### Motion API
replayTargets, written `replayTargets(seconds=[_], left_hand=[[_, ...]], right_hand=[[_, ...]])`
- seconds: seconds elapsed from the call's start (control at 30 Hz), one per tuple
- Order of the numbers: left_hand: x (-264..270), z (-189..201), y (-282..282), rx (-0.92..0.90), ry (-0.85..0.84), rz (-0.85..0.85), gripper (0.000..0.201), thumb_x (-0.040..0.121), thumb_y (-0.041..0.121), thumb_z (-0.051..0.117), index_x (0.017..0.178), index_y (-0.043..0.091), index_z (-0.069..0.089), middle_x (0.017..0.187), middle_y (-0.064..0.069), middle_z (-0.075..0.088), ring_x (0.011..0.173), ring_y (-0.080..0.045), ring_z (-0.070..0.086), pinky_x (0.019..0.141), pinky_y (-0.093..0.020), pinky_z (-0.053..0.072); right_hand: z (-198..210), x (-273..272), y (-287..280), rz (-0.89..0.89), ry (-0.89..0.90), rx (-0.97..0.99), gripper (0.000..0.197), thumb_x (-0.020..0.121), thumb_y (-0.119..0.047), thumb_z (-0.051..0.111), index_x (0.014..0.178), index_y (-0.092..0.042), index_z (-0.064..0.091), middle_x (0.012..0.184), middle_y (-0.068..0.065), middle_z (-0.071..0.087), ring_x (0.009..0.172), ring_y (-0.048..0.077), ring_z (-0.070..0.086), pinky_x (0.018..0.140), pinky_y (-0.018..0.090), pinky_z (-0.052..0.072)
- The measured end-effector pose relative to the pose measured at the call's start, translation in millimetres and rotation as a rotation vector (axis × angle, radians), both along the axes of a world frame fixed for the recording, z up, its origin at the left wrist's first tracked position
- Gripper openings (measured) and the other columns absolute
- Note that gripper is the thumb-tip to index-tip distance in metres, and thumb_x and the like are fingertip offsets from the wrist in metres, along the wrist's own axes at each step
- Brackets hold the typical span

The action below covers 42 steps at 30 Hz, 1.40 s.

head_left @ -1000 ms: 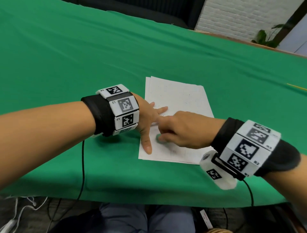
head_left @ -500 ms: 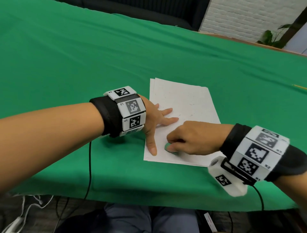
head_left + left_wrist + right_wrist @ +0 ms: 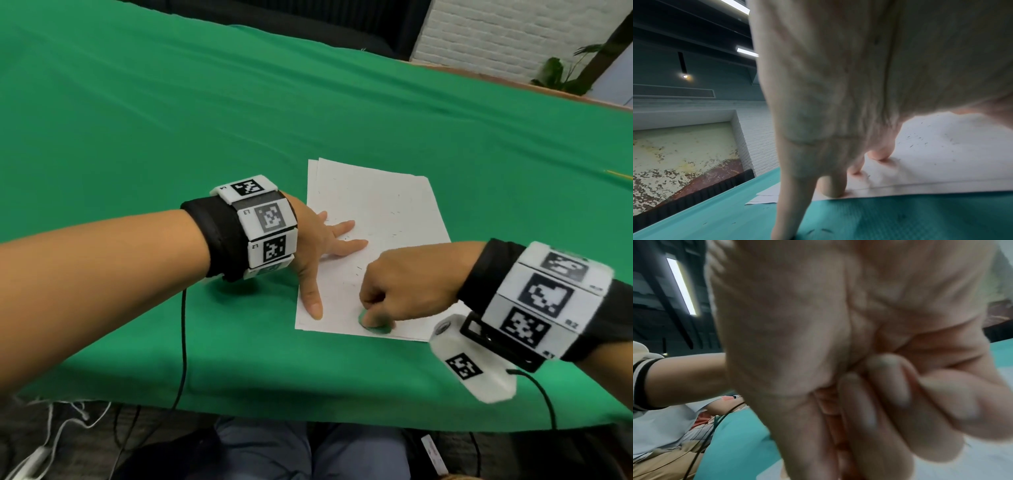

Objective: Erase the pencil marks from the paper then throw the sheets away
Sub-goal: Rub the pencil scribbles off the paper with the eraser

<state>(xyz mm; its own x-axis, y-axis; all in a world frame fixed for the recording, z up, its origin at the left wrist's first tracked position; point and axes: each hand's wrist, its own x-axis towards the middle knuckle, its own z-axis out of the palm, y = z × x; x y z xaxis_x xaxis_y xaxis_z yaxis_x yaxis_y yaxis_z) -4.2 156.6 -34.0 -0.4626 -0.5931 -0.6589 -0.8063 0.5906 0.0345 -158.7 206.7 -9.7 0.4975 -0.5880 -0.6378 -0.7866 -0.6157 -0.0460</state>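
Note:
A small stack of white sheets lies on the green table, dotted with eraser crumbs and faint pencil strokes. My left hand lies flat on the sheets' left side with straight, spread fingers and presses them down; its fingertips touch the paper in the left wrist view. My right hand is curled near the sheets' front edge and pinches a green eraser against the paper. The right wrist view fills with my curled fingers; the eraser is hidden there.
The green cloth covers the table on all sides of the sheets. A yellow pencil lies at the far right edge. The table's front edge is close below my hands, with cables hanging under it.
My right hand has dragged the eraser down and rightward toward the sheets' front edge. The left hand stays flat on the paper in the same spot.

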Motion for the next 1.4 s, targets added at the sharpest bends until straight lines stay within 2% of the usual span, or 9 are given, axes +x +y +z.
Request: replayTargets(seconds=[0.1, 0.17, 0.33, 0.5, 0.67, 0.83, 1.0, 1.17, 1.4], left_hand=[[0, 0, 1, 0.030, 0.030, 0.012, 0.124, 0.064, 0.064, 0.078, 0.150, 0.051, -0.010, 0.156, 0.014, -0.034, 0.147, -0.026, -0.024, 0.119, -0.058, -0.004], [0, 1, 0, 0.024, 0.023, 0.005, 0.128, 0.063, 0.065, 0.077, 0.149, 0.049, -0.016, 0.155, 0.013, -0.035, 0.147, -0.027, -0.023, 0.119, -0.057, -0.004], [-1, -1, -2, -0.008, -0.012, 0.000, 0.132, 0.061, 0.069, 0.076, 0.147, 0.048, -0.022, 0.156, 0.015, -0.034, 0.148, -0.026, -0.023, 0.119, -0.058, -0.003], [-1, 0, -1, 0.021, 0.016, -0.002, 0.126, 0.062, 0.068, 0.076, 0.149, 0.051, -0.015, 0.156, 0.012, -0.034, 0.147, -0.029, -0.022, 0.118, -0.056, -0.004], [0, -1, -1, -0.018, -0.016, -0.012, 0.132, 0.063, 0.070, 0.075, 0.147, 0.046, -0.025, 0.155, 0.013, -0.035, 0.148, -0.027, -0.022, 0.119, -0.057, -0.002], [0, -2, -2, 0.007, 0.008, -0.011, 0.131, 0.060, 0.071, 0.074, 0.149, 0.049, -0.020, 0.156, 0.012, -0.035, 0.148, -0.029, -0.021, 0.118, -0.056, -0.003], [-2, 0, -1, -0.019, -0.020, -0.010, 0.132, 0.063, 0.070, 0.074, 0.148, 0.045, -0.024, 0.156, 0.012, -0.034, 0.148, -0.028, -0.021, 0.120, -0.056, -0.002], [-1, -1, -1, 0.006, 0.002, 0.000, 0.132, 0.061, 0.069, 0.076, 0.148, 0.048, -0.021, 0.156, 0.012, -0.034, 0.148, -0.028, -0.021, 0.118, -0.054, -0.003], [-2, 0, 0, -0.003, -0.020, -0.009, 0.131, 0.063, 0.069, 0.075, 0.148, 0.047, -0.023, 0.156, 0.013, -0.035, 0.148, -0.027, -0.022, 0.118, -0.054, -0.003]], right_hand=[[-5, 12, -5, 0.057, -0.140, -0.091, 0.035, 0.101, -0.035, 0.045, 0.077, -0.013, 0.057, 0.069, -0.002, 0.053, 0.061, 0.010, 0.044, 0.057, 0.021, 0.033], [-10, 12, -4, 0.071, -0.143, -0.081, 0.035, 0.102, -0.033, 0.045, 0.078, -0.010, 0.057, 0.067, -0.003, 0.051, 0.059, 0.010, 0.042, 0.056, 0.018, 0.032], [-4, -2, -1, 0.088, -0.033, 0.033, 0.036, 0.098, -0.040, 0.049, 0.073, -0.016, 0.053, 0.062, -0.003, 0.050, 0.058, 0.013, 0.043, 0.063, 0.030, 0.036], [-17, 7, -9, 0.112, -0.251, -0.136, 0.032, 0.103, -0.036, 0.042, 0.080, -0.017, 0.052, 0.074, -0.004, 0.051, 0.064, 0.010, 0.045, 0.067, 0.030, 0.033], [-20, -7, 4, 0.186, -0.190, -0.037, 0.033, 0.102, -0.042, 0.041, 0.080, -0.019, 0.048, 0.061, -0.006, 0.047, 0.056, 0.010, 0.044, 0.062, 0.028, 0.031], [-19, -2, -8, 0.138, -0.257, -0.171, 0.031, 0.103, -0.039, 0.041, 0.075, -0.025, 0.043, 0.066, -0.011, 0.041, 0.058, 0.004, 0.040, 0.065, 0.028, 0.029], [-23, -11, 3, 0.157, -0.227, -0.061, 0.033, 0.102, -0.043, 0.041, 0.078, -0.021, 0.047, 0.060, -0.005, 0.048, 0.056, 0.010, 0.044, 0.062, 0.029, 0.032], [-21, -6, -8, 0.112, -0.304, -0.151, 0.031, 0.103, -0.038, 0.043, 0.079, -0.018, 0.050, 0.063, -0.010, 0.042, 0.057, -0.001, 0.044, 0.057, 0.023, 0.028], [-18, -5, -3, 0.137, -0.246, -0.134, 0.032, 0.103, -0.041, 0.041, 0.078, -0.022, 0.048, 0.064, -0.009, 0.045, 0.057, 0.005, 0.042, 0.060, 0.027, 0.031]])
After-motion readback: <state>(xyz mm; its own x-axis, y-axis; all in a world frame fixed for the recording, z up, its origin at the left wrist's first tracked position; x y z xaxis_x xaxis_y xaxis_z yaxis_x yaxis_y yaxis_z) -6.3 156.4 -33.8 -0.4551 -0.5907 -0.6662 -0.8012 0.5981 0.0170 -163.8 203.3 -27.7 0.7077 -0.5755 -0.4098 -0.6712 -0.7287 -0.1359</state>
